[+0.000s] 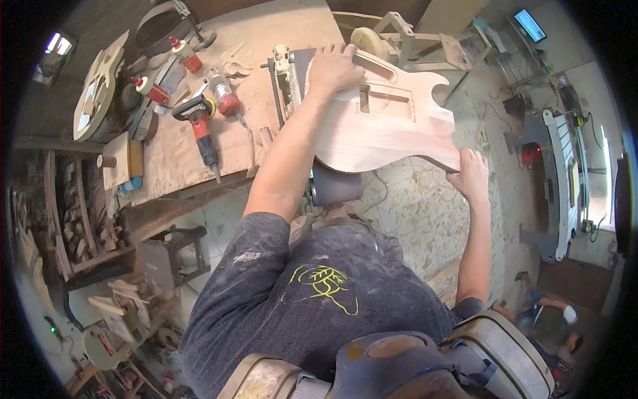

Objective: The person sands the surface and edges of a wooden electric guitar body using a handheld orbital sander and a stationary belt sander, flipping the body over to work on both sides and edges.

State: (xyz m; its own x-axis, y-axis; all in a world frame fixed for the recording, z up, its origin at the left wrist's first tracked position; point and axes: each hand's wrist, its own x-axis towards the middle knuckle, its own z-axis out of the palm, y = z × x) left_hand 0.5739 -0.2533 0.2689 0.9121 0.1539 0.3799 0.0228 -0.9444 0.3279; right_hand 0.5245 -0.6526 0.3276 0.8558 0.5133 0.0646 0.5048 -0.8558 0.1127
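Wearing a dusty blue respirator (382, 366) with 2 pale filters (508, 352), just below the camera. Resting the left hand (334, 70) on the upper left of a pale guitar body (385, 138); cannot tell whether gripping underneath. Pinching its right corner with the right hand (471, 174). Holding it across a belt sander (335, 187), beside a workbench (272, 30).

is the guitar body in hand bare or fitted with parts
Bare: the guitar body shows raw wood, its visible cavities without parts.

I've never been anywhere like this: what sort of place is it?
Likely a guitar-making workshop: I see an unpainted guitar body being held, a red-and-black power tool and a wooden workbench.
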